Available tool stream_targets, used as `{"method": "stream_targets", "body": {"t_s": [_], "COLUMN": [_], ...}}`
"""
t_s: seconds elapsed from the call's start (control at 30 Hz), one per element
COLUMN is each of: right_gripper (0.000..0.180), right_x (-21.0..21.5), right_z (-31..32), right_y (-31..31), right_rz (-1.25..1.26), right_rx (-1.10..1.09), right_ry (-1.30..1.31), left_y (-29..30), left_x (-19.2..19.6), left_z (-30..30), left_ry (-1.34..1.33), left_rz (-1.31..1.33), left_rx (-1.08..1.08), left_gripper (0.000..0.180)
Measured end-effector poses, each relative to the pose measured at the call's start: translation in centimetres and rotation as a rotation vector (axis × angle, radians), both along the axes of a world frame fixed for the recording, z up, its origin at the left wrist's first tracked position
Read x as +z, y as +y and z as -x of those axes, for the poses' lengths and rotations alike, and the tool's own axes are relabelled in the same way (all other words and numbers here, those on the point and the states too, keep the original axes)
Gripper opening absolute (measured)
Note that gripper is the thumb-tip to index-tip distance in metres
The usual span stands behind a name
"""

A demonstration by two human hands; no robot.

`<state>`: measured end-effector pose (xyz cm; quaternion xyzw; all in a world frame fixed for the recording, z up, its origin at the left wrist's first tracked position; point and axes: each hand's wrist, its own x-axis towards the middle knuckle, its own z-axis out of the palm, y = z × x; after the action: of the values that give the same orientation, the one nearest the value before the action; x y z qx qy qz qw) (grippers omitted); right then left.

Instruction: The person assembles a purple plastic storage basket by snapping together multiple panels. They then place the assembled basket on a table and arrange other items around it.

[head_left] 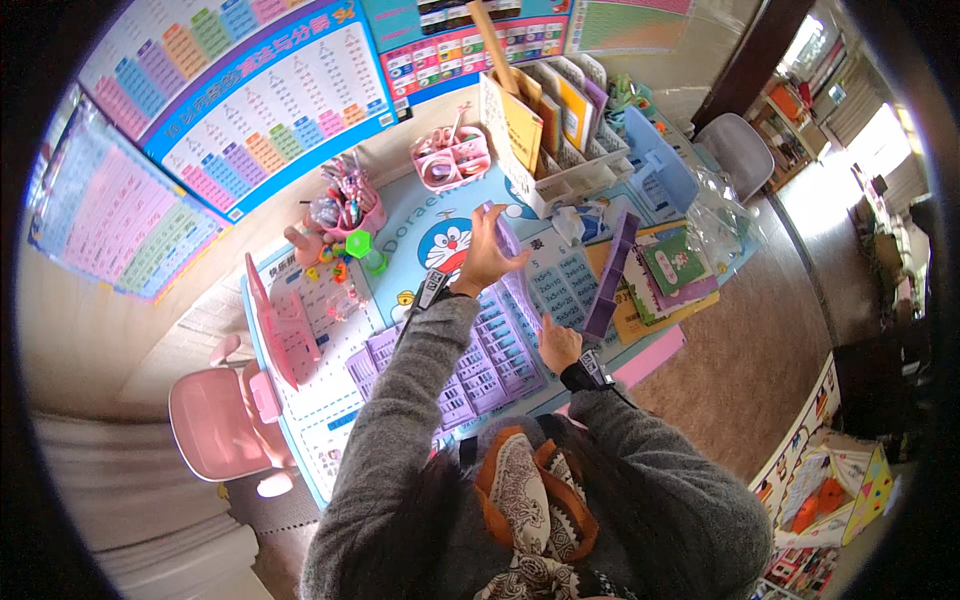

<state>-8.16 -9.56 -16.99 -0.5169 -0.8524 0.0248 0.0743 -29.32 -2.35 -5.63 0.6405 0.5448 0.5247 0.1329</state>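
My left hand (483, 256) is closed on the far end of a long, thin purple plastic strip (509, 240), its thumb and fingers bent around the edge. At the near end of that strip, the fingers of my right hand (559, 346) are closed against it. Beneath and to the left lie flat purple plastic panels (480, 365) with rows of rectangular slots, partly covered by my left forearm. A darker purple strip (612, 275) rests to the right of my hands, apart from them.
On the desk mat (400, 215) stand a pink pen cup (368, 212), a pink divided organizer (450, 160) and a white book rack (545, 170). Booklets (675, 265) lie at the right edge. A pink book stand (280, 325) is on the left, near a pink chair (215, 425).
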Motion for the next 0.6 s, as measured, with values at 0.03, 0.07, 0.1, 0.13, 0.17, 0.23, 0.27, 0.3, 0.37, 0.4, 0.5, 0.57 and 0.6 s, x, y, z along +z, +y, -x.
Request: {"method": "stream_targets", "body": {"t_s": [0.03,0.07,0.1,0.13,0.17,0.23,0.27,0.3,0.37,0.4,0.5,0.57,0.6], "right_gripper": [0.037,0.036,0.036,0.036,0.035,0.039,0.041,0.049,0.050,0.051,0.052,0.051,0.049], "right_x": [0.2,0.5,0.8,1.2,1.5,2.3,2.6,3.0,3.9,4.5,6.3,7.7,8.4], "right_z": [0.0,-0.1,-0.1,-0.1,-0.1,-0.4,-0.4,-0.6,-0.8,-0.8,-0.1,1.1,1.9], "right_y": [0.1,0.2,0.5,0.7,1.0,1.3,1.3,1.4,1.2,1.2,2.9,5.3,6.7], "right_rz": [0.135,0.137,0.137,0.133,0.185,0.172,0.159,0.224,0.348,0.387,0.480,0.530,0.529], "right_rx": [-0.011,-0.001,0.008,0.016,-0.012,0.037,0.033,0.031,0.016,-0.005,-0.020,-0.048,-0.060], "right_ry": [-0.025,0.012,0.052,0.092,0.053,0.021,-0.008,-0.024,0.137,0.217,0.284,0.325,0.355], "left_y": [0.1,0.2,0.3,0.2,0.0,-1.3,-2.5,-3.9,-7.4,-9.3,-14.8,-17.4,-18.4], "left_x": [-0.2,-0.4,-0.6,-0.9,-1.3,-2.3,-2.9,-3.6,-5.1,-5.8,-7.7,-8.7,-9.2], "left_z": [0.0,-0.1,-0.1,-0.2,-0.4,-0.7,-0.8,-0.9,-0.7,-0.2,1.9,3.1,3.6], "left_ry": [-0.007,-0.017,0.001,-0.003,-0.009,-0.078,-0.126,-0.219,-0.339,-0.379,-0.509,-0.663,-0.755], "left_rz": [-0.014,-0.022,-0.018,-0.036,-0.071,0.027,0.035,0.029,0.078,0.149,0.246,0.257,0.266], "left_rx": [-0.006,-0.010,-0.032,-0.021,-0.006,0.028,0.079,0.101,0.142,0.131,0.128,0.184,0.213], "left_gripper": [0.085,0.087,0.100,0.104,0.107,0.116,0.110,0.106,0.085,0.078,0.056,0.045,0.041]}}
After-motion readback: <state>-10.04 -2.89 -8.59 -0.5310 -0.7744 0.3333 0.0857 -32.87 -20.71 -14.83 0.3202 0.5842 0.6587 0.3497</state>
